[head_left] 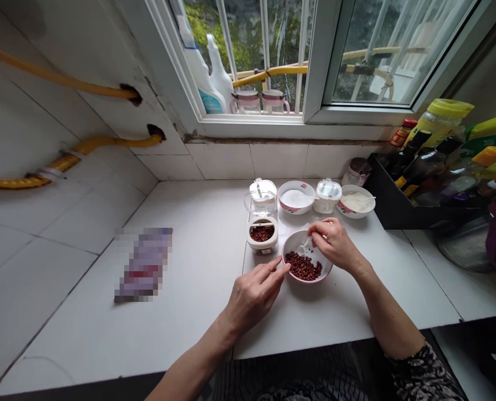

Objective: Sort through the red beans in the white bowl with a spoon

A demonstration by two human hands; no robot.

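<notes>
A white bowl with a pink rim [325, 274] stands on the white tiled counter, with dark red peppercorns [304, 267] in its lower part. My right hand [335, 242] pinches the handle of a small white spoon [303, 249], its tip inside the bowl by the peppercorns. At the bowl's left rim rests my left hand [256, 289], fingers stretched out and touching the rim, holding nothing. Just left of the bowl is an open square jar [262, 234] filled with similar peppercorns.
Behind stand a white-lidded jar [263, 192], a bowl of white grains [296, 197], another lidded jar [328, 195] and a bowl of pale powder [356, 201]. A black box [398, 209] of bottles is at right; a blurred purple packet [143, 264] lies left.
</notes>
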